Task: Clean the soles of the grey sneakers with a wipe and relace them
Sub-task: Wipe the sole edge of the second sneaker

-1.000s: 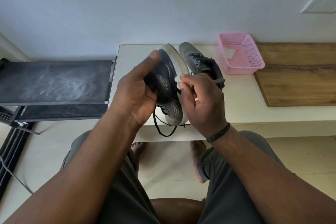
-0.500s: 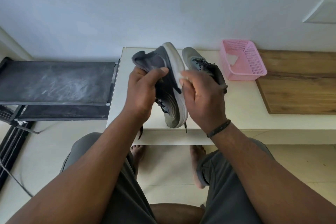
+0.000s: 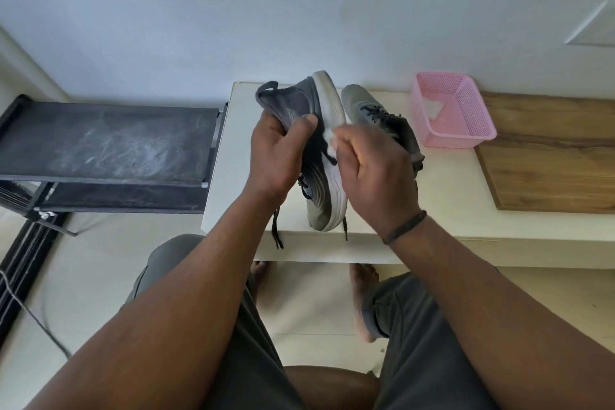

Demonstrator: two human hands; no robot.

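Observation:
My left hand (image 3: 278, 151) grips a grey sneaker (image 3: 321, 156) by its upper, near the heel. The shoe is held on its side above the white bench, toe toward me, with its white sole edge facing right. My right hand (image 3: 376, 173) pinches a small white wipe (image 3: 330, 140) against that sole edge. Black lace ends (image 3: 277, 233) dangle below the shoe. The second grey sneaker (image 3: 376, 113) stands on the bench just behind my right hand, partly hidden by it.
A pink mesh basket (image 3: 466, 130) holding a white wipe sits on the white bench (image 3: 449, 210) to the right. A wooden board (image 3: 549, 156) lies further right. A dark metal rack (image 3: 106, 143) stands left of the bench. My knees and bare feet are below.
My left hand shifted its grip from the shoe's side to the heel end. The sneaker turned so more of its heel shows. My right hand slid the wipe along the sole edge.

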